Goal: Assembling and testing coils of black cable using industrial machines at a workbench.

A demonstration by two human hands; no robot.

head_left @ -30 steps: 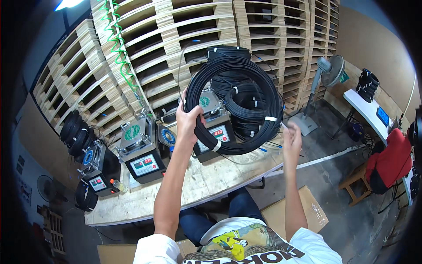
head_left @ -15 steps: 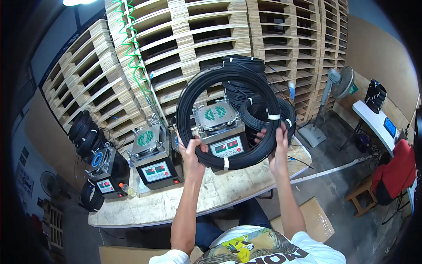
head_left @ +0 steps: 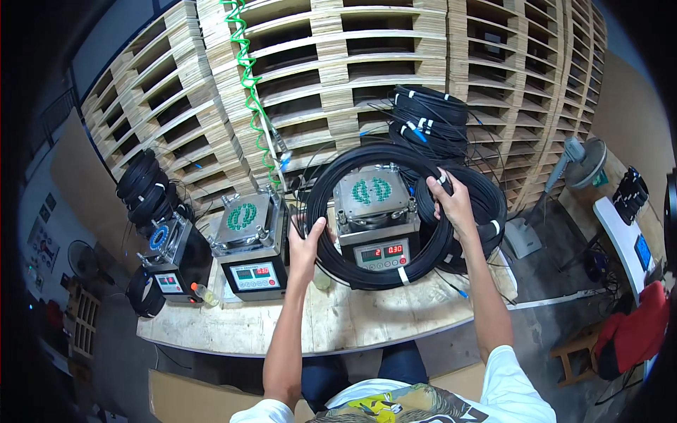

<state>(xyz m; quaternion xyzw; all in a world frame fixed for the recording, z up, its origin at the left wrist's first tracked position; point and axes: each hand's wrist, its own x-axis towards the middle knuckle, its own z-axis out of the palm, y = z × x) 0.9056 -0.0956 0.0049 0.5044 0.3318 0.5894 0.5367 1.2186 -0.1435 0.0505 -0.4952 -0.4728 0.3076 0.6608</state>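
Both my hands hold up a large coil of black cable, bound with white bands, above the front of the bench. My left hand is closed around its left side, thumb on the near face. My right hand grips its upper right side, fingers partly hidden by the cable. Through the ring shows a bench machine with a red-lit display and a metal top plate carrying green pieces in rings. Right behind my right hand lies another black cable coil.
Two similar machines stand to the left, with a small orange-capped bottle between them. Cable coils are stacked at the back and far left. A green spiral hose hangs before wooden pallets. A fan stands right.
The coil has come down and tilted flatter. My right hand has shifted from its lower right to its upper right side. The whole view has swung a little left.
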